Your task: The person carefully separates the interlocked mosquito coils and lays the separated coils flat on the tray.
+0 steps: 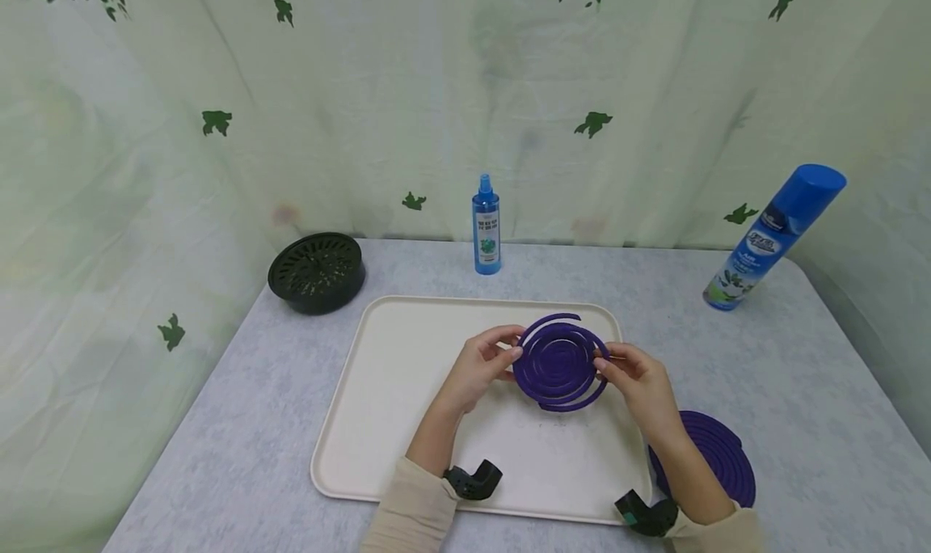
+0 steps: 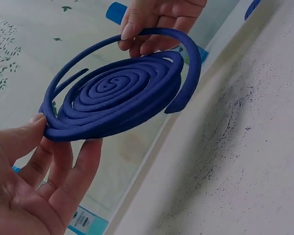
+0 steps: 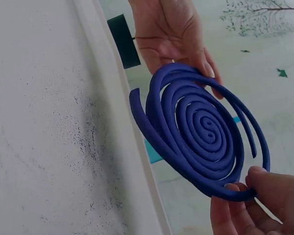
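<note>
A dark blue-purple mosquito coil (image 1: 558, 363) is held up over the cream tray (image 1: 407, 456), its outer turns spread apart from the tight middle spiral. My left hand (image 1: 476, 365) pinches its left edge, thumb on top and fingers beneath, as the left wrist view shows. On the opposite edge, my right hand (image 1: 640, 383) pinches an outer ring between thumb and fingers. A loose end of the coil (image 2: 176, 105) sticks out over the tray side. Dark crumbs (image 2: 230, 112) lie scattered on the tray below it.
Another purple coil (image 1: 716, 456) lies right of the tray, partly under my right forearm. A black round slotted holder (image 1: 318, 274) stands at the back left. Behind the tray is a blue spray bottle (image 1: 487, 230); a blue aerosol can (image 1: 771, 238) stands at the back right.
</note>
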{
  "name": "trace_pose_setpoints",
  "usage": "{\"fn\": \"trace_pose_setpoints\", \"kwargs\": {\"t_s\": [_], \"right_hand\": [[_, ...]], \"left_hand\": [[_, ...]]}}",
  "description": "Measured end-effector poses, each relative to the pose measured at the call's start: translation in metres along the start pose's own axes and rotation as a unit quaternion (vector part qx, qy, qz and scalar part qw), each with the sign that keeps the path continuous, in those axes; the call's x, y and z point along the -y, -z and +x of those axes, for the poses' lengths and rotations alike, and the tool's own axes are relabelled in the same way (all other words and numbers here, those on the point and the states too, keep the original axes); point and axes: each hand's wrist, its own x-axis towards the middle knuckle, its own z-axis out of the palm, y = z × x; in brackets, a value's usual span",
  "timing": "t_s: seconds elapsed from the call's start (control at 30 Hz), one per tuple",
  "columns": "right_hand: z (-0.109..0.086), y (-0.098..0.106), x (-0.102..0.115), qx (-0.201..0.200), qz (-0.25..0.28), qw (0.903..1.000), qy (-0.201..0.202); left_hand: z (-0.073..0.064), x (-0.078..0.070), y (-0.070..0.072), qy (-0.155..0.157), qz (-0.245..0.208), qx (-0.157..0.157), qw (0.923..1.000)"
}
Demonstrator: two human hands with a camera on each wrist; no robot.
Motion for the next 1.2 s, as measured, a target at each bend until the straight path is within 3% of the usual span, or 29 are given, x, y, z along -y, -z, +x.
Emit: {"fn": "trace_pose_setpoints", "kwargs": {"t_s": [0.1, 0.3, 0.37, 0.57, 0.73, 0.97, 1.2], "right_hand": [[0.0, -0.001, 0.0, -0.001, -0.001, 1.0, -0.008], [0.002, -0.003, 0.0, -0.002, -0.014, 0.9992, -0.036], [0.003, -0.003, -0.001, 0.002, -0.005, 0.9991, -0.042], [0.003, -0.004, 0.0, 0.007, 0.027, 0.9975, -0.065], [0.002, -0.006, 0.001, 0.005, 0.047, 0.9952, -0.086], [0.0, -0.007, 0.002, 0.017, 0.017, 0.9968, -0.076], [-0.002, -0.009, 0.002, 0.021, 0.053, 0.9957, -0.073]], "left_hand": [[0.002, 0.005, 0.002, -0.002, 0.005, 0.0, 1.0], [-0.005, -0.014, -0.003, 0.008, 0.018, 0.005, 0.9998], [-0.005, -0.015, -0.002, 0.009, 0.014, 0.0, 0.9999], [0.0, -0.001, 0.004, 0.027, -0.006, -0.023, 0.9993], [0.004, 0.013, 0.007, 0.033, -0.028, -0.021, 0.9988], [0.002, 0.013, 0.009, 0.042, -0.066, -0.016, 0.9968], [0.001, 0.012, 0.009, 0.064, -0.072, -0.006, 0.9953]]}}
